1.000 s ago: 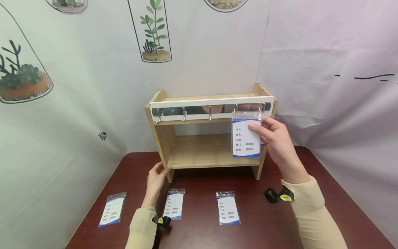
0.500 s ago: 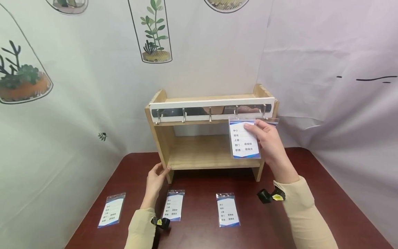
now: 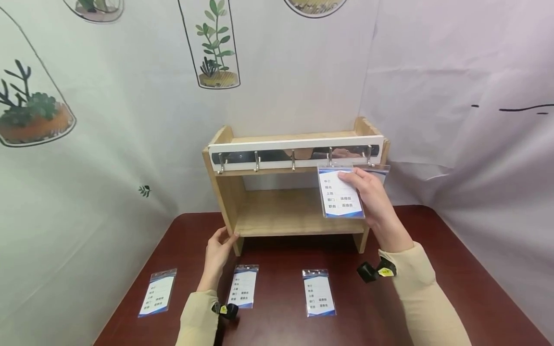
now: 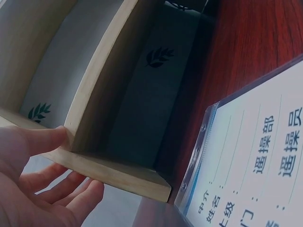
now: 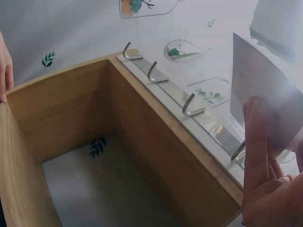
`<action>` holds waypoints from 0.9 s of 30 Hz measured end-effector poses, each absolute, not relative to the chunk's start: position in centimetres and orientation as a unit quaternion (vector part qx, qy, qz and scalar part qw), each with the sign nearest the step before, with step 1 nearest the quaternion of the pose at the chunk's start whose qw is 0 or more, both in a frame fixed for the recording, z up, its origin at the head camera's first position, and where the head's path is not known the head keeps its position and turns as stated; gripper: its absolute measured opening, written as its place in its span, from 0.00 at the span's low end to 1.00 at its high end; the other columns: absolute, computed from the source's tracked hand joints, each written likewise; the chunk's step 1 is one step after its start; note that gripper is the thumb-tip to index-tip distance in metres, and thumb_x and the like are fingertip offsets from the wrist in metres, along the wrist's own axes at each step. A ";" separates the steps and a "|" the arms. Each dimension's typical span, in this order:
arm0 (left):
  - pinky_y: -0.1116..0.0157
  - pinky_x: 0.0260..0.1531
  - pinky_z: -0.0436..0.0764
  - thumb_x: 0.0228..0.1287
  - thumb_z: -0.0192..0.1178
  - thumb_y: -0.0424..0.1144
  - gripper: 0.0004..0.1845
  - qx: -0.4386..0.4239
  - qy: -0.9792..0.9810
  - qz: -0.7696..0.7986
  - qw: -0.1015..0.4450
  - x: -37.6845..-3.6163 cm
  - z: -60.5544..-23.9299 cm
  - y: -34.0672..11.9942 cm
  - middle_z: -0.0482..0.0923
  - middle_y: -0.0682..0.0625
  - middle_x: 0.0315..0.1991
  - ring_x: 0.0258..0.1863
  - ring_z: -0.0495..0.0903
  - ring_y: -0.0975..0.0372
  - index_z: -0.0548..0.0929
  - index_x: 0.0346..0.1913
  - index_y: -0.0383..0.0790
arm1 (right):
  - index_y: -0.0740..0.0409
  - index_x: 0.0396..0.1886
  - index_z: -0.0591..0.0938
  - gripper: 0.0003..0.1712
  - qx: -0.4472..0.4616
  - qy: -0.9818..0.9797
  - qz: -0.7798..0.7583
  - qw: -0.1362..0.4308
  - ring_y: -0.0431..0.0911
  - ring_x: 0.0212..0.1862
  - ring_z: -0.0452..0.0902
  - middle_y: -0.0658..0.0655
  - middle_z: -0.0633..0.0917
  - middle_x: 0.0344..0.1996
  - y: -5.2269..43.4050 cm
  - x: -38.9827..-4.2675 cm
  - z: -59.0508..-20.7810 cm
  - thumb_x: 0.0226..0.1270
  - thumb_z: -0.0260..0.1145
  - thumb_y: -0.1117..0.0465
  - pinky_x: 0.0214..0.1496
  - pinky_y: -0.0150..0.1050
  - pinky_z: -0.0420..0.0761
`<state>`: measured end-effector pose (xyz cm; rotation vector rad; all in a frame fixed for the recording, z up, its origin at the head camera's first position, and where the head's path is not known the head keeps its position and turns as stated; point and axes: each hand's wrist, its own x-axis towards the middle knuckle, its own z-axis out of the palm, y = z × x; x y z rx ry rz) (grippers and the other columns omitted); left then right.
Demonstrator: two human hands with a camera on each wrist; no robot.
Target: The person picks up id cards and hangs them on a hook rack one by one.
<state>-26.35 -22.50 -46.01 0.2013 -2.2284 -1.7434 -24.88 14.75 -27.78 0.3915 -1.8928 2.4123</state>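
My right hand [image 3: 375, 199] pinches a clear-sleeved name badge [image 3: 339, 204] between thumb and fingers. The badge's top edge meets the lower end of the second hook from the right [image 3: 331, 154]. In the right wrist view the raised fingers of the right hand [image 5: 265, 184] lie against the back of the badge [image 5: 248, 71]. Partly hidden behind that hand, another badge [image 3: 383, 173] hangs below the rightmost hook [image 3: 369, 153]. My left hand [image 3: 218, 252] grips the lower left side panel of the wooden shelf [image 3: 281, 211], thumb inside and fingers outside, as the left wrist view shows.
A white hook rail [image 3: 277, 144] with several metal hooks runs across the shelf's upper front. On the dark red table [image 3: 277, 329] lie a left badge [image 3: 157, 292], a middle badge [image 3: 243, 287] and a right badge [image 3: 318, 293]. A printed cloth [image 3: 294, 72] stands behind.
My right hand has moved slightly left and down with the badge, whose top edge dropped from over the rail to the hook's lower end. The left hand stays on the shelf.
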 end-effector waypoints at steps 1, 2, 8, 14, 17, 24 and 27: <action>0.48 0.59 0.76 0.68 0.66 0.38 0.25 0.071 -0.776 -0.608 0.152 -26.4 -46.0 -22.5 0.77 0.31 0.60 0.60 0.78 0.44 0.76 0.64 0.30 | 0.56 0.35 0.79 0.06 0.129 -0.612 0.780 0.022 0.41 0.25 0.86 0.52 0.88 0.25 14.7 -24.9 -27.7 0.75 0.60 0.62 0.26 0.33 0.84; 0.48 0.59 0.76 0.68 0.66 0.38 0.25 0.072 -0.777 -0.607 0.151 -26.4 -45.9 -22.5 0.77 0.32 0.60 0.60 0.78 0.44 0.76 0.64 0.30 | 0.57 0.35 0.79 0.06 0.131 -0.612 0.780 0.018 0.41 0.25 0.86 0.52 0.88 0.25 14.7 -24.9 -27.7 0.75 0.60 0.62 0.26 0.33 0.84; 0.48 0.60 0.76 0.68 0.66 0.37 0.25 0.073 -0.780 -0.603 0.150 -26.4 -45.9 -22.6 0.77 0.31 0.60 0.61 0.78 0.44 0.75 0.64 0.29 | 0.58 0.41 0.80 0.05 0.134 -0.579 0.804 -0.015 0.42 0.27 0.87 0.54 0.88 0.27 14.6 -24.7 -27.5 0.76 0.58 0.64 0.29 0.33 0.85; 0.47 0.59 0.76 0.68 0.66 0.36 0.25 0.072 -0.786 -0.597 0.144 -26.5 -45.8 -22.7 0.76 0.30 0.60 0.61 0.77 0.43 0.75 0.64 0.29 | 0.57 0.42 0.82 0.06 0.126 -0.567 0.813 -0.024 0.42 0.27 0.87 0.54 0.88 0.27 14.6 -24.6 -27.6 0.76 0.58 0.64 0.30 0.32 0.85; 0.47 0.60 0.76 0.67 0.67 0.36 0.26 0.071 -0.787 -0.597 0.140 -26.6 -45.7 -22.7 0.76 0.30 0.60 0.61 0.77 0.43 0.75 0.63 0.29 | 0.57 0.41 0.82 0.06 0.126 -0.572 0.810 -0.023 0.42 0.28 0.87 0.53 0.88 0.27 14.6 -24.7 -27.8 0.76 0.58 0.64 0.30 0.32 0.85; 0.47 0.60 0.75 0.68 0.66 0.37 0.26 0.066 -0.782 -0.605 0.135 -26.6 -45.6 -22.7 0.76 0.31 0.61 0.61 0.77 0.43 0.74 0.64 0.29 | 0.56 0.32 0.79 0.09 0.123 -0.615 0.779 -0.002 0.41 0.26 0.86 0.51 0.88 0.25 14.7 -25.2 -28.7 0.76 0.60 0.60 0.28 0.33 0.84; 0.47 0.60 0.75 0.67 0.67 0.37 0.26 0.071 -0.781 -0.605 0.137 -26.6 -45.8 -22.6 0.76 0.31 0.60 0.61 0.77 0.43 0.74 0.64 0.29 | 0.55 0.30 0.78 0.10 0.116 -0.627 0.770 0.004 0.40 0.27 0.86 0.50 0.87 0.26 14.7 -25.4 -29.2 0.75 0.61 0.60 0.29 0.33 0.85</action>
